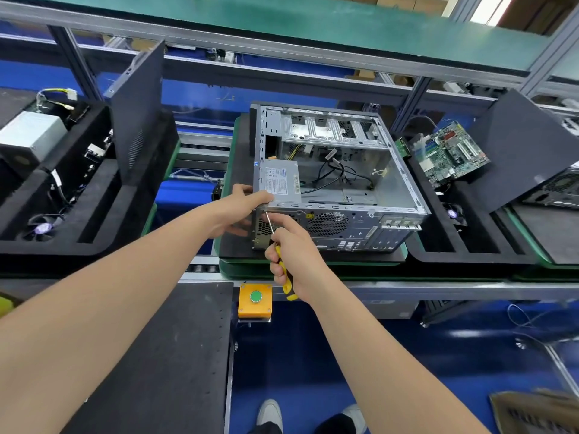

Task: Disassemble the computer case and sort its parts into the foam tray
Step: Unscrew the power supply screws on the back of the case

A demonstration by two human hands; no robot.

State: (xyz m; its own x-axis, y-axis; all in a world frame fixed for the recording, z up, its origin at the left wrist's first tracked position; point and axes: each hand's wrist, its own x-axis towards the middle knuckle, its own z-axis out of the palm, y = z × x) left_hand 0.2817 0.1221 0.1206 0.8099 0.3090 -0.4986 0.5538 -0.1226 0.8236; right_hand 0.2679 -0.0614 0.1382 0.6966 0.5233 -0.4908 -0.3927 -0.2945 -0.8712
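green pallet (233, 270) over blue floor (313, 355), mid-frame: the open computer case (351, 228); your left hand (238, 211) grips its corner, right hand (299, 255) curls round a screwdriver (289, 291).

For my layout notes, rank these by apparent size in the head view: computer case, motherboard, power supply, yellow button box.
Largest: computer case
motherboard
then power supply and yellow button box look alike, the box being nearer the camera.

Computer case (344, 228): we note bare sheet metal, dull silver
Foam tray (103, 220): we see matt black foam
Screwdriver (285, 285): yellow-and-black plastic handle, bright metal shaft
Button box (247, 308): smooth orange plastic
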